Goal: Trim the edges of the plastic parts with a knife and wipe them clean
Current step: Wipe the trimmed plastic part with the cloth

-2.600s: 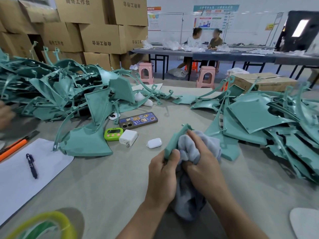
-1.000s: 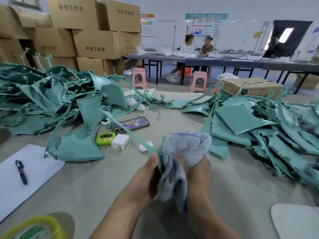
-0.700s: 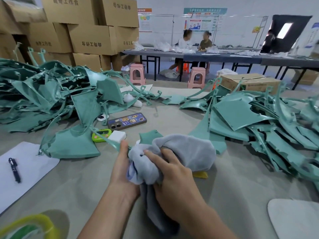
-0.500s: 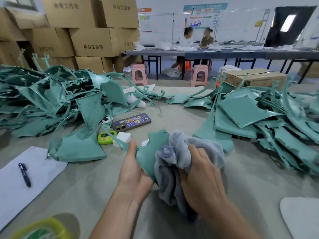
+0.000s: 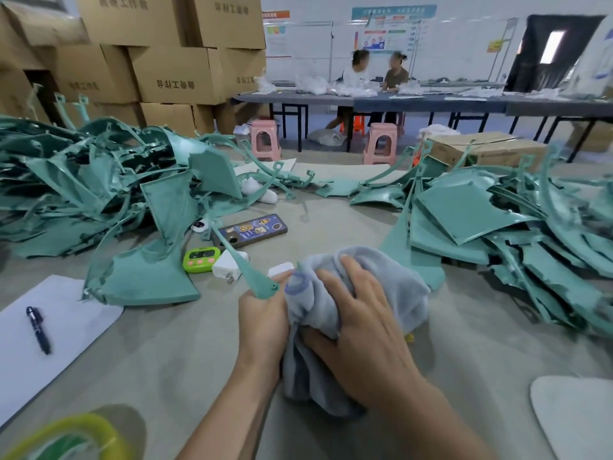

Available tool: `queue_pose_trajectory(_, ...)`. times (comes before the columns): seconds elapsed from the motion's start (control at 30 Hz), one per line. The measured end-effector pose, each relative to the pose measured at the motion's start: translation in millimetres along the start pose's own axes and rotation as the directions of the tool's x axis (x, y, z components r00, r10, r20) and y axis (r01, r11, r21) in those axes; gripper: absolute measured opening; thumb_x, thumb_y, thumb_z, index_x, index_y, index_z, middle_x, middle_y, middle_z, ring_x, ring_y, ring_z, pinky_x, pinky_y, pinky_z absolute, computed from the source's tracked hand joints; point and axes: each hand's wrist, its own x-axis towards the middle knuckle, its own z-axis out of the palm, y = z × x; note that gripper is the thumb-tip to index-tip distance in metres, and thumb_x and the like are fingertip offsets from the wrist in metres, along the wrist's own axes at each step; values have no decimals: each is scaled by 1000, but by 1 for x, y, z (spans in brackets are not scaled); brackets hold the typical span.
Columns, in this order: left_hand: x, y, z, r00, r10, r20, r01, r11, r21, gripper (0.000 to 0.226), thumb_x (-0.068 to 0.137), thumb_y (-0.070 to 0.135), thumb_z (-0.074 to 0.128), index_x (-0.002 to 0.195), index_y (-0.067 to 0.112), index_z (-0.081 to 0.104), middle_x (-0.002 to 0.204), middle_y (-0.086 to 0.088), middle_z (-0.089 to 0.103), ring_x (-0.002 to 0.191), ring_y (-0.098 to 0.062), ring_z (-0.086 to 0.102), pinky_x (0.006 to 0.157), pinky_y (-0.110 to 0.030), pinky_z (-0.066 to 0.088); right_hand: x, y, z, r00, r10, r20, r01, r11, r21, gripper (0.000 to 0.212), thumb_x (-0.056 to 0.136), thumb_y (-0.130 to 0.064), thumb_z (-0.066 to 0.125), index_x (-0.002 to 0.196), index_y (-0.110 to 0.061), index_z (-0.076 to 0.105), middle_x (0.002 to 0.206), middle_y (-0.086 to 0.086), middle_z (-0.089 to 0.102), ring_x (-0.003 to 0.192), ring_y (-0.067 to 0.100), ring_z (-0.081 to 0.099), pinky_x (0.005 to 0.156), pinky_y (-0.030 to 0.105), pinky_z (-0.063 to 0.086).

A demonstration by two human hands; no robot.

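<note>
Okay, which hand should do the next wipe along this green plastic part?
Right. The right hand holds the grey cloth bunched over the plastic part, while the left hand grips that part, so it likely just steadies it.

On the worktop (image 5: 331,224), left pile (image 5: 83,184) of parts at the left, right pile (image 5: 491,224) at the right, well apart. Between them, phone (image 5: 252,229) at the back; timer (image 5: 200,259) and charger (image 5: 227,266) side by side just before it. At centre front, cloth (image 5: 398,287) under the right hand (image 5: 361,330), and just left of it a part (image 5: 247,272) in the left hand (image 5: 262,317). Near left, pen (image 5: 39,328) on paper (image 5: 66,313). Behind the left pile, boxes (image 5: 172,78).
</note>
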Motion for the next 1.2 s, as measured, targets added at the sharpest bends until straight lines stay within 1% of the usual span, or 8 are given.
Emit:
queue_pose_trajectory(0.2, 3, -5, -5, 996, -76, -49, 77, 997, 30, 17, 84, -1, 70, 93, 9, 81, 95, -20, 76, 88, -35, 74, 82, -45, 60, -1, 6, -18, 987, -95, 132, 107, 990, -88, 42, 74, -28, 61, 114, -40, 66, 114, -14, 55, 101, 14, 59, 85, 33, 51)
queue_pose_trajectory(0.33, 12, -3, -9, 988, -132, -79, 141, 984, 111, 21, 71, 18, 80, 91, 16, 81, 93, -15, 78, 89, -32, 75, 84, -48, 61, -13, 1, -15, 956, -85, 282, 108, 992, -68, 41, 66, -37, 57, 105, -42, 67, 98, -15, 57, 93, 6, 56, 80, 32, 51)
queue_pose_trajectory(0.47, 11, -3, -11, 995, -78, -67, 89, 979, 182, 36, 64, 23, 88, 99, 19, 79, 92, -6, 79, 83, -20, 75, 77, -37, 62, -9, -1, -32, 982, 87, -169, -49, 974, 219, 20, 64, -32, 68, 83, -31, 65, 77, -17, 61, 80, 2, 53, 69, 16, 43)
queue_pose_trajectory(0.67, 0, 16, -17, 1000, -18, 12, 12, 925, 381, 35, 77, 56, 77, 94, 26, 79, 81, -6, 78, 78, -27, 76, 72, -46, 61, 0, 23, -66, 702, 298, -646, -201, 954, 222, 29, 69, -32, 67, 98, -36, 61, 99, -17, 56, 81, 9, 51, 72, 31, 39)
queue_pose_trajectory(0.77, -9, 18, -14, 976, 122, 181, -208, 766, 608, 44, 76, 59, 65, 78, 15, 65, 58, 4, 61, 53, -11, 54, 55, -30, 47, 0, 31, -70, 796, 82, -599, -77, 996, 34, 36, 67, -24, 71, 103, -26, 76, 107, -8, 63, 99, 20, 54, 91, 44, 44)
queue_pose_trajectory(0.87, -18, 18, -8, 934, 176, 310, -354, 573, 739, 39, 69, 55, 54, 71, 16, 56, 54, 12, 52, 51, -4, 46, 49, -26, 41, 4, 21, -61, 877, -180, -446, 134, 982, -132, 47, 64, -16, 72, 110, -25, 77, 123, -3, 67, 124, 25, 52, 109, 35, 32)
queue_pose_trajectory(1.0, -25, 12, -8, 842, 244, 482, -539, 332, 774, 29, 62, 52, 31, 55, 27, 42, 63, -4, 56, 69, -33, 61, 47, -31, 34, 20, 4, -42, 912, -386, -136, 383, 922, -48, 45, 61, -26, 52, 95, -18, 81, 115, 7, 72, 119, 23, 50, 107, 33, 32)
queue_pose_trajectory(1.2, -33, 10, -3, 836, 293, 464, -542, 309, 781, 31, 67, 55, 49, 58, 25, 45, 59, -2, 55, 56, -22, 51, 49, -33, 37, 23, 20, -40, 982, -188, -14, 181, 962, -202, 38, 71, -34, 45, 94, -33, 76, 101, -12, 62, 105, 17, 53, 93, 38, 41)
